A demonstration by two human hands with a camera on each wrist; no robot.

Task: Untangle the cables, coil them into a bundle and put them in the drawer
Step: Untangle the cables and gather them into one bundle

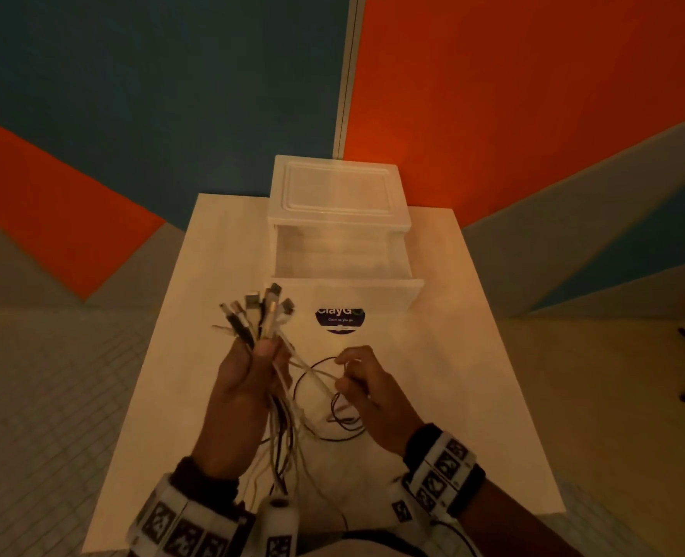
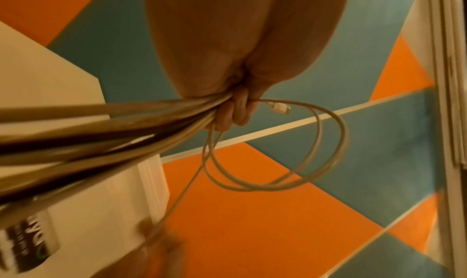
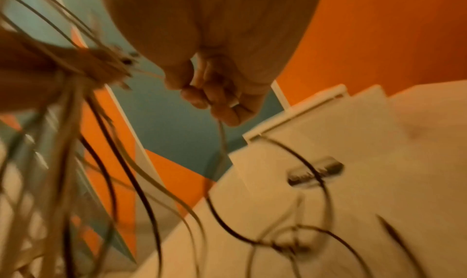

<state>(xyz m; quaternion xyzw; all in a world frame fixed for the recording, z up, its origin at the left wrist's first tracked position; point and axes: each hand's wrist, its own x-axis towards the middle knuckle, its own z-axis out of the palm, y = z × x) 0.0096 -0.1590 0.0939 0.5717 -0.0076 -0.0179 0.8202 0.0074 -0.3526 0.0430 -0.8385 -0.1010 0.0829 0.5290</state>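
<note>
Gripping the cables [image 1: 260, 315] in a fist, the left hand [image 1: 240, 379] is holding their plugs fanned toward 12 o'clock above the bench [image 1: 433, 355]; the right hand [image 1: 369, 383] is pinching a loose strand at 3 o'clock, while the drawer [image 1: 344, 255] is standing open at 12 o'clock.

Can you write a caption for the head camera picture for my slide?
Left hand grips a bunch of cables while right hand pinches a loop, before the open drawer.

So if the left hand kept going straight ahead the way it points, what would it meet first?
Probably the open drawer. The left hand grips the cables with the plugs aimed at its front, table between. Depth is unclear, so they may pass above the rim.
</note>
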